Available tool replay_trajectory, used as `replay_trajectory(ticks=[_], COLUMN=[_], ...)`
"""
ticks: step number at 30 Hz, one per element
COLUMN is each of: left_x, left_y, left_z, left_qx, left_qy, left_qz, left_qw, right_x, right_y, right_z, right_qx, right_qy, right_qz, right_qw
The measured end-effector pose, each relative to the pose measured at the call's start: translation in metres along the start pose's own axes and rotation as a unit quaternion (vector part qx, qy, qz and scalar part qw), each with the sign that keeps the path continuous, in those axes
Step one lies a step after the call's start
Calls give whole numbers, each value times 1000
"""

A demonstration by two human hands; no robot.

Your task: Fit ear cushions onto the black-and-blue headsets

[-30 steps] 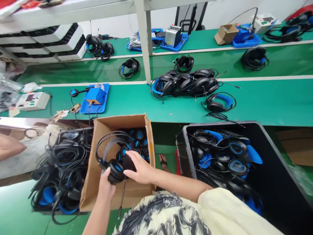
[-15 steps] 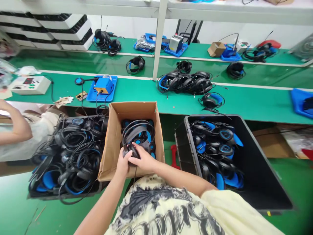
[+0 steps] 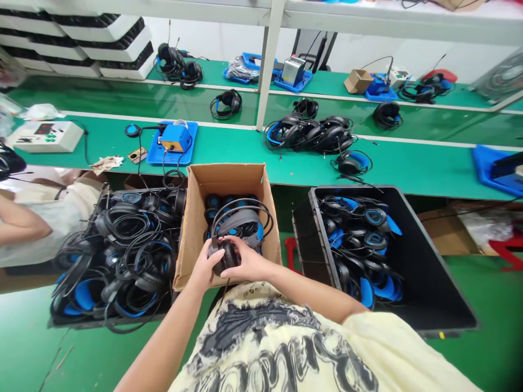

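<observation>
Both hands grip one black headset [image 3: 235,222] over the near side of an open cardboard box [image 3: 186,239]. My left hand [image 3: 206,264] is closed around the left side of its ear cups, thumb on top. On the other side, my right hand [image 3: 245,260] presses its fingers on the cups. The headband points away from me and tilts right, with its grey inner band and a blue part showing. Beneath it, inside the box, lie several black and blue ear cups [image 3: 212,201], partly covered by the headset.
A heap of headsets [image 3: 134,239] fills the bin on the left. A black bin [image 3: 433,283] with several headsets stands right. Across the green bench [image 3: 229,147] lie more headsets [image 3: 314,130], a blue tray [image 3: 190,155] and a white control box [image 3: 49,136]. Someone's arm [image 3: 20,223] shows far left.
The headset has turned in my hands, its headband swinging to the right and the ear cups now more upright. The camera view has shifted slightly. At far left, the other person's arm has lowered.
</observation>
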State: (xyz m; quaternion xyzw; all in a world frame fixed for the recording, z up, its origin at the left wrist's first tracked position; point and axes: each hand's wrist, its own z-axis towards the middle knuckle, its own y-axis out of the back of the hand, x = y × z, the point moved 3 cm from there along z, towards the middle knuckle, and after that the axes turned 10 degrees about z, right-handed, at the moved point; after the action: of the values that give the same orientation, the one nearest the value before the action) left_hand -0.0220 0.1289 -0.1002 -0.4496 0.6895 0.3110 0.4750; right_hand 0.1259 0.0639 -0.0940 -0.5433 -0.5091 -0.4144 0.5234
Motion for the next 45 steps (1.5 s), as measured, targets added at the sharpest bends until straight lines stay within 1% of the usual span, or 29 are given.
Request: replay_trajectory(ticks=[4,6,8,10,11,13,15,19,22,25,27,29,31,34,36,38,42,43,45], left_x=[-2,0,2,3,3,4,4,-3,-12,-20,-22,-24,-24,-22,-21,-20,-19,-19,-19], left_y=[-4,-5,-6,-5,-5,-3,-3,-9,-15,-19,-20,-20,-22,-25,-24,-23,-21,-20,-20], left_z=[-3,-6,-9,-13,-14,-14,-13,-11,-13,-13,-13,-13,-14,-15,-16,-16,-18,-18,-19], left_qx=[21,31,66,112,125,138,133,139,156,192,206,199,188,185,176,170,171,170,166], left_qy=[28,56,70,60,49,32,16,-11,-20,-36,-43,-51,-60,-65,-65,-62,-61,-63,-66], left_qz=[-30,-43,-35,-6,9,37,44,5,-38,-64,-76,-85,-92,-95,-93,-97,-118,-120,-118], left_qw=[999,997,995,992,991,989,990,990,987,979,975,975,976,976,978,979,976,976,977], right_x=[1,2,2,1,0,-1,3,22,41,57,64,68,69,69,70,71,72,72,73], right_y=[-3,-3,-3,-1,0,2,6,15,21,23,23,23,22,19,19,19,19,19,19], right_z=[1,0,-3,-7,-9,-13,-15,-20,-26,-31,-33,-33,-32,-28,-27,-26,-26,-26,-25], right_qx=[-33,-39,-42,-48,-51,-53,-50,-31,-24,-25,-40,-63,-80,-73,-64,-53,-11,-3,-1], right_qy=[-49,-49,-43,-51,-56,-62,-56,-38,-55,-70,-51,-25,-13,-22,-31,-48,-78,-78,-64], right_qz=[8,-3,-22,-37,-40,-40,-26,71,116,83,18,-65,-129,-157,-148,-113,20,32,-4], right_qw=[998,998,998,997,996,996,997,996,991,994,998,996,988,985,986,991,997,996,998])
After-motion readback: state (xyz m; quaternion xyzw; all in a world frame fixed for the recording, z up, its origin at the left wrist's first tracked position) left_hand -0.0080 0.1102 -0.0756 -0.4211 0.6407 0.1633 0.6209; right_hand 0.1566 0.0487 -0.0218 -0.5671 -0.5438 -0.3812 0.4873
